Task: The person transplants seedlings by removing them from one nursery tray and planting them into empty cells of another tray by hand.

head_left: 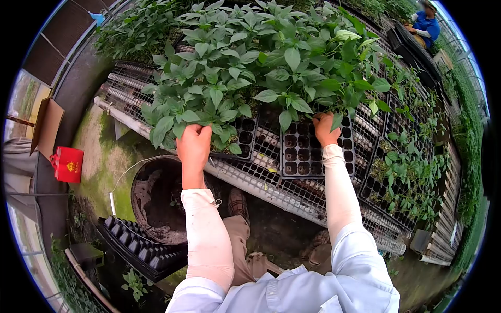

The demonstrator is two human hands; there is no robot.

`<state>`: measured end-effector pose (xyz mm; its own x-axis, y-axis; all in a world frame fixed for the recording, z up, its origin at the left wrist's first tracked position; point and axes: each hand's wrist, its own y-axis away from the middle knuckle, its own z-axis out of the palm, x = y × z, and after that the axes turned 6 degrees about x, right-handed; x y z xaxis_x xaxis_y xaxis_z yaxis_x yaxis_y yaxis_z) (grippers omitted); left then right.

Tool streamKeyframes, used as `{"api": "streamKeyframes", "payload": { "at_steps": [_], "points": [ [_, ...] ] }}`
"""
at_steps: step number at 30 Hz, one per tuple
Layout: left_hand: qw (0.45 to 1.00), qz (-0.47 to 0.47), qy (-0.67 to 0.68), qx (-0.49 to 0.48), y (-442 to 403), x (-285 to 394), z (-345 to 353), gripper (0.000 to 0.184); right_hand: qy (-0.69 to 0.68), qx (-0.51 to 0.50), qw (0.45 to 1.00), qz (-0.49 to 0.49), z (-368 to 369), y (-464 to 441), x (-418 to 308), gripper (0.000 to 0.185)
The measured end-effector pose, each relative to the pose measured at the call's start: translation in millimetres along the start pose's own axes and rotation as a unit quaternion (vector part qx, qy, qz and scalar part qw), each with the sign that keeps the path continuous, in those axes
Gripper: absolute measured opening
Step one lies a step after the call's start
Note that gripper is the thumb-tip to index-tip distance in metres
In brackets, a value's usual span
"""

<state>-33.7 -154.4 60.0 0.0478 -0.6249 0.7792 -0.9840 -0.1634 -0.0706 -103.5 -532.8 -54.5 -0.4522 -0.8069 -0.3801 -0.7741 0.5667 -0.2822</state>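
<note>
Two bare hands reach leafy seedlings [219, 78] growing beyond and left of a black cell tray [309, 161]. Over the tray's far side, the right hand [326, 129] is closed, pinching seedling growth; left of the tray, the left hand [194, 143] likewise pinches foliage. Tugging could snap tender stems; tangled leaves might drag neighbours loose.

On the front of the bright red, rectangular box [61, 168] at far left: a rounded yellow printed emblem [71, 166], too small to read. No legible wording to report.
</note>
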Motion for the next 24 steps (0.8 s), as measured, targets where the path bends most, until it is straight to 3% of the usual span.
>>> {"api": "streamKeyframes", "payload": {
  "at_steps": [2, 4, 6, 8, 10, 14, 17, 18, 21, 22, 24],
  "points": [
    [1.0, -0.009, 0.012, 0.0, 0.7, 0.7, -1.2, 0.033, -0.037, -0.007, 0.999, -0.026, -12.9, 8.3, -5.8, 0.024],
    [0.999, 0.001, 0.042, 0.003, 1.2, 0.3, -1.1, 0.033, -0.052, 0.106, 0.993, -0.02, -19.9, 33.4, -15.9, 0.024],
    [0.999, -0.007, 0.054, 0.001, 0.3, -0.3, -0.5, 0.032, -0.137, 0.128, 0.982, 0.005, -15.8, 62.4, -29.9, 0.022],
    [0.998, 0.002, 0.058, 0.016, -0.5, 0.2, -0.4, 0.032, -0.264, 0.052, 0.963, -0.022, -17.9, 88.6, -70.5, 0.02],
    [0.998, 0.02, 0.057, 0.019, 2.9, 4.7, -3.0, 0.031, -0.3, -0.008, 0.951, -0.078, -12.2, 96.0, -110.2, 0.019],
    [0.99, 0.037, 0.136, 0.026, -4.7, -5.3, 2.0, 0.027, -0.404, -0.057, 0.911, -0.052, 14.9, 63.7, -171.7, 0.025],
    [0.973, 0.029, 0.227, 0.023, -7.8, -6.7, 4.7, 0.025, -0.369, 0.029, 0.922, -0.114, 49.0, 34.2, -200.9, 0.03],
    [0.965, 0.022, 0.261, 0.017, -8.3, -6.0, 5.5, 0.023, -0.37, 0.03, 0.922, -0.111, 54.8, 30.6, -207.3, 0.03],
    [0.959, -0.014, 0.282, -0.004, -10.2, -4.7, 6.0, 0.023, -0.341, 0.027, 0.903, -0.26, 53.0, 28.9, -217.9, 0.031],
    [0.959, -0.014, 0.281, -0.007, -11.9, -5.8, 7.1, 0.023, -0.34, 0.028, 0.904, -0.257, 51.4, 30.2, -216.3, 0.031],
    [0.957, 0.006, 0.289, 0.019, -14.5, -9.6, 7.6, 0.022, -0.367, -0.103, 0.895, -0.23, 48.3, 33.7, -211.8, 0.028]
  ]
}}
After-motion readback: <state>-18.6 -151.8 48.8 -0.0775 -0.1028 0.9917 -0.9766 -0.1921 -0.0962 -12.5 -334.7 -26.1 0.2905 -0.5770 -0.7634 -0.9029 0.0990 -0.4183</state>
